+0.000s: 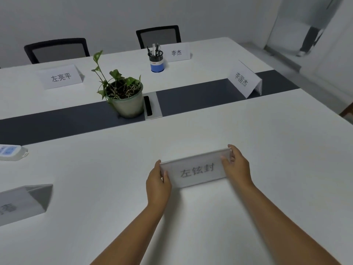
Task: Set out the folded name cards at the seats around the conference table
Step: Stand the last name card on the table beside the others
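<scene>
A folded white name card [196, 171] with dark characters stands on the white conference table [267, 140] in front of me. My left hand [157, 185] grips its left end and my right hand [237, 166] grips its right end. Other name cards stand around the table: one at the near left edge [23, 202], one at the far left [61, 76], one at the far side behind the pen cup [178, 52], and one at the right end [246, 80].
A potted plant [124, 96] sits on the table's dark centre strip [57, 125] beside a cable hatch [150, 107]. A pen cup [156, 61] stands beyond it. A white power strip [11, 152] lies at left. Two black chairs [57, 49] [159, 36] face the far side.
</scene>
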A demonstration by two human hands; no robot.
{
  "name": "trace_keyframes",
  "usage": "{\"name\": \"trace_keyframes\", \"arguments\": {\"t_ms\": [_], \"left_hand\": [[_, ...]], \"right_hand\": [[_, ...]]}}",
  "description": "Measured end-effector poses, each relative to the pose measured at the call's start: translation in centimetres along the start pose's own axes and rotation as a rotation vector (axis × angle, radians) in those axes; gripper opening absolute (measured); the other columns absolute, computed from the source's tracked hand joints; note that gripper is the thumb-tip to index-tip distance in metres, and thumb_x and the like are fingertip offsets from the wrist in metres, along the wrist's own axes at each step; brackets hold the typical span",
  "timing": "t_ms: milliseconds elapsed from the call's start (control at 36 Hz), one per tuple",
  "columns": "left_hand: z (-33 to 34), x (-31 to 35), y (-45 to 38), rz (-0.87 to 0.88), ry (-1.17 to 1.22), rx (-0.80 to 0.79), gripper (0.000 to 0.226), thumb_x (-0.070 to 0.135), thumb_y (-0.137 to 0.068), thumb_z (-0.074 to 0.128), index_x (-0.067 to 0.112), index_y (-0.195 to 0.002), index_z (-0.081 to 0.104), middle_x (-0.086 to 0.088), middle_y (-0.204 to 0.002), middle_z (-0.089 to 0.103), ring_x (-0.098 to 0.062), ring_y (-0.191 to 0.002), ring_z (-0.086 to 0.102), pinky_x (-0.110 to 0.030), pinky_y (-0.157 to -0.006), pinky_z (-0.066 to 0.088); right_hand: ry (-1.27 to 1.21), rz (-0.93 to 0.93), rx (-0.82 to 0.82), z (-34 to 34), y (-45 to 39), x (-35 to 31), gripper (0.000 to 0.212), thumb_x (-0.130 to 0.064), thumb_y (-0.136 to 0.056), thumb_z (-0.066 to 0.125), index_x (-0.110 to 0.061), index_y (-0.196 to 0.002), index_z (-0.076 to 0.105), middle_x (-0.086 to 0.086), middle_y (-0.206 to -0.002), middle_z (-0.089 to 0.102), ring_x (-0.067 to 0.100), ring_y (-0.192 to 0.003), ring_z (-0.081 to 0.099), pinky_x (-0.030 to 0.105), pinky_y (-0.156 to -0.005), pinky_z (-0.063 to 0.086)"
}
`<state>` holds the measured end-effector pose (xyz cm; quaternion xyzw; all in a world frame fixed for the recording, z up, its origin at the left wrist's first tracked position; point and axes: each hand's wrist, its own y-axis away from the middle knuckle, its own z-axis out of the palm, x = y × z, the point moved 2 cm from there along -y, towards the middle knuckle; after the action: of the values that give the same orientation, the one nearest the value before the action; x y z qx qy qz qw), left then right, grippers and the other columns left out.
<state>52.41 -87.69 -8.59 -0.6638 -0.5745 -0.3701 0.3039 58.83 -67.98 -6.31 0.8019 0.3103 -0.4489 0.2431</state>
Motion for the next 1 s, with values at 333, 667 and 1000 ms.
{"name": "trace_keyframes", "arguments": {"t_ms": [333, 667, 1000], "left_hand": [[6.8, 2.8, -1.9, 0.056, 0.063, -0.036, 0.049, 0.005, -0.09, 0.04, 0.009, -0.136, 0.027, -0.012, -0.131, 0.049, -0.024, -0.118, 0.046, -0.01, -0.084, 0.028], [10.4, 0.2, 1.4, 0.036, -0.068, 0.023, 0.019, -0.002, -0.08, 0.044, 0.017, -0.083, 0.047, 0.01, -0.065, 0.043, -0.01, -0.063, 0.041, -0.005, -0.056, 0.033], [10.4, 0.0, -0.7, -0.038, -0.071, 0.08, 0.015, 0.003, -0.083, 0.047, 0.009, -0.069, 0.044, -0.001, -0.061, 0.041, -0.009, -0.055, 0.034, -0.01, -0.055, 0.032]], "right_hand": [[-0.115, -0.011, 0.075, -3.2, -5.7, 3.9, 0.045, -0.011, -0.087, 0.053, -0.011, -0.13, 0.04, 0.014, -0.126, 0.052, 0.027, -0.115, 0.05, 0.035, -0.095, 0.042], [0.054, -0.004, 0.134, -2.3, -5.2, 10.0, 0.048, -0.015, -0.083, 0.059, -0.001, -0.126, 0.044, 0.026, -0.126, 0.052, 0.038, -0.117, 0.046, 0.046, -0.101, 0.038], [0.088, -0.01, 0.077, -1.4, -7.3, 10.1, 0.051, -0.023, -0.085, 0.055, -0.007, -0.131, 0.039, 0.019, -0.131, 0.051, 0.038, -0.111, 0.051, 0.048, -0.096, 0.042]]}}
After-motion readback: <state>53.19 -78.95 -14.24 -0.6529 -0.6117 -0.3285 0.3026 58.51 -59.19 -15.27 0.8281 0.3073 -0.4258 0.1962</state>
